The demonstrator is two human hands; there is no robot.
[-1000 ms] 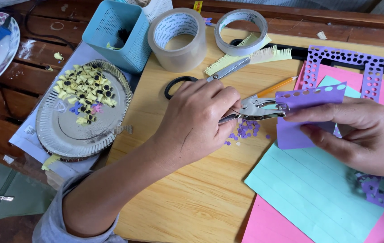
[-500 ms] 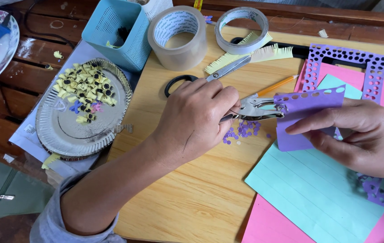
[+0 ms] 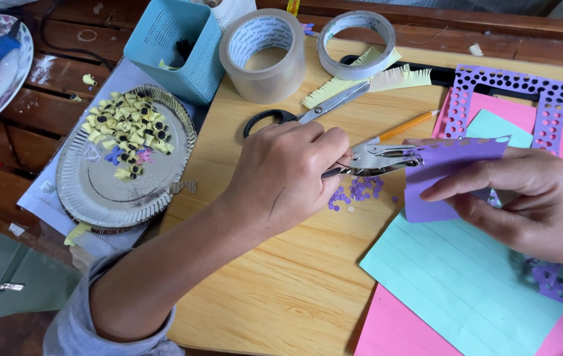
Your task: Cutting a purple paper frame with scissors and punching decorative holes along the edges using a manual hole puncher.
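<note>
Left hand wrapped tight around a metal hole punch, fingers fully closed on the handles, nose of the punch biting the top-left edge of a purple paper piece. Right hand pinching that same purple piece, fingers spread flat over its right side, thumb hidden underneath so can't tell exactly how firm. Purple piece held just above the wooden board, overlapping a turquoise lined sheet that sits on pink paper. Little pile of purple punched dots right under the punch. Scissors and an orange pencil lying just beyond the left hand. Further back, two tape rolls side by side, plus a blue mesh cup. Off to the left, a foil plate holding yellow paper bits.
</note>
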